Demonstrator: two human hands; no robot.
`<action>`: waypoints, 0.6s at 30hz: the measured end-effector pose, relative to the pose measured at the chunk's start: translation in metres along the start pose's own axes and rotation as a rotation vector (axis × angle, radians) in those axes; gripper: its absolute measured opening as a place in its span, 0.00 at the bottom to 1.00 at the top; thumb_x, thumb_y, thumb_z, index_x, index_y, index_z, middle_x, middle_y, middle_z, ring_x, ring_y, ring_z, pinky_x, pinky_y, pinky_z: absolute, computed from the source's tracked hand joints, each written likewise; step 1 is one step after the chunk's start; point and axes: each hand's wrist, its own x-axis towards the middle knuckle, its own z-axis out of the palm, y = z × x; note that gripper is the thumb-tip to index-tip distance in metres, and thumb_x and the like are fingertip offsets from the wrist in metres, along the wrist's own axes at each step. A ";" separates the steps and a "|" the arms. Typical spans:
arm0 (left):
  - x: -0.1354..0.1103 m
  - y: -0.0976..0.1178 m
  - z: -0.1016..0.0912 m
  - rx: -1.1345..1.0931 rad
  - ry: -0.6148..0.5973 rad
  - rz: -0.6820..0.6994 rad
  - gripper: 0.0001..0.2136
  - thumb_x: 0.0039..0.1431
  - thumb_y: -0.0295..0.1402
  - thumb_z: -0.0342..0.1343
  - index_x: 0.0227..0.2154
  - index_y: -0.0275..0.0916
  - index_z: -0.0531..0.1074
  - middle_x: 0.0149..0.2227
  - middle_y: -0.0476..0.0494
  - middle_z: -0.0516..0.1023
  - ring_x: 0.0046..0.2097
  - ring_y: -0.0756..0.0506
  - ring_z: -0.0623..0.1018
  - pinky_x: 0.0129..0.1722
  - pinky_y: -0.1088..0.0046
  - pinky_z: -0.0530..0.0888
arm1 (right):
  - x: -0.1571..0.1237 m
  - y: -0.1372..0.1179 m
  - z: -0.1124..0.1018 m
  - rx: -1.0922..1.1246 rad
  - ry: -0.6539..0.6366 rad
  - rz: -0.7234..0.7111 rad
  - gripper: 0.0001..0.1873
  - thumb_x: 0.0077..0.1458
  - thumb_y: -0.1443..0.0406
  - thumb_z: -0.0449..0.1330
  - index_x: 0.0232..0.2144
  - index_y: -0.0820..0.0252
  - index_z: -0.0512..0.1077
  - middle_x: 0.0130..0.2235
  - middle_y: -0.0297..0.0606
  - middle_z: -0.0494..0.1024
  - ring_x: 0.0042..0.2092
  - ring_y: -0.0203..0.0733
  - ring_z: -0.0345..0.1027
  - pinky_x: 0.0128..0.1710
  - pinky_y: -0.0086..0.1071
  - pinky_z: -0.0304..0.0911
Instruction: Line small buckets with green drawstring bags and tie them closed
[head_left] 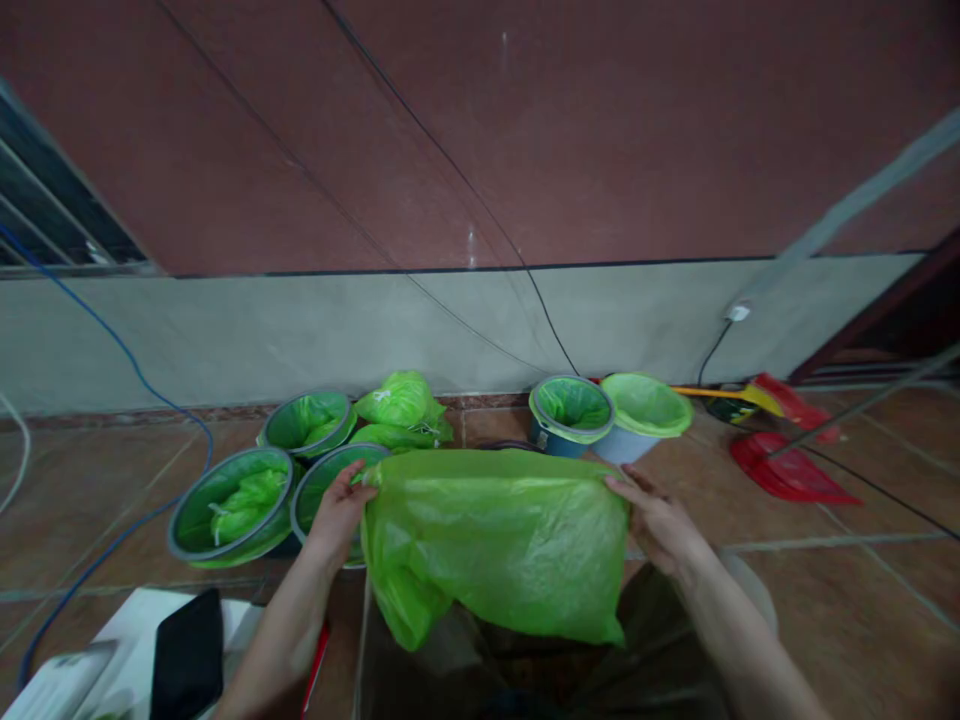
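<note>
A green plastic bag [495,540] is stretched out in front of me over a grey bin [750,590] that it mostly hides. My left hand [339,512] pinches the bag's upper left corner. My right hand [656,520] grips its upper right edge. Both hands are closed on the plastic. The bag hangs down between them, crumpled at the lower left.
Several grey bins lined with green bags [229,505] stand on the tiled floor to the left, a tied green bag [401,400] among them. Two more lined bins [574,410] stand by the wall. A red dustpan [787,470] lies right. A black phone [187,655] rests on white paper.
</note>
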 end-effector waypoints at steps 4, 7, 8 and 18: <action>-0.001 0.021 0.014 -0.042 -0.069 0.100 0.40 0.39 0.31 0.67 0.60 0.40 0.62 0.32 0.49 0.81 0.34 0.48 0.79 0.38 0.75 0.73 | -0.018 -0.038 -0.004 -0.114 -0.105 -0.155 0.44 0.38 0.62 0.72 0.58 0.52 0.62 0.42 0.37 0.81 0.40 0.41 0.77 0.40 0.32 0.72; -0.005 0.039 0.020 0.009 -0.203 0.153 0.41 0.37 0.32 0.70 0.59 0.42 0.65 0.38 0.45 0.81 0.38 0.45 0.79 0.40 0.73 0.74 | -0.030 -0.055 -0.004 -0.291 -0.195 -0.229 0.42 0.36 0.60 0.73 0.56 0.54 0.66 0.45 0.42 0.80 0.42 0.44 0.76 0.42 0.35 0.72; -0.006 0.044 0.021 0.042 -0.244 0.167 0.39 0.37 0.31 0.71 0.57 0.42 0.67 0.39 0.45 0.81 0.38 0.45 0.79 0.40 0.72 0.74 | -0.032 -0.058 -0.005 -0.358 -0.219 -0.248 0.41 0.35 0.60 0.73 0.54 0.55 0.68 0.46 0.42 0.80 0.43 0.46 0.75 0.42 0.36 0.72; -0.003 0.063 0.009 0.514 -0.243 0.468 0.13 0.40 0.29 0.66 0.34 0.42 0.80 0.37 0.45 0.81 0.44 0.41 0.77 0.52 0.67 0.70 | -0.014 -0.050 -0.051 -1.068 -0.082 -0.483 0.25 0.46 0.55 0.61 0.46 0.57 0.76 0.24 0.34 0.77 0.22 0.41 0.68 0.21 0.32 0.62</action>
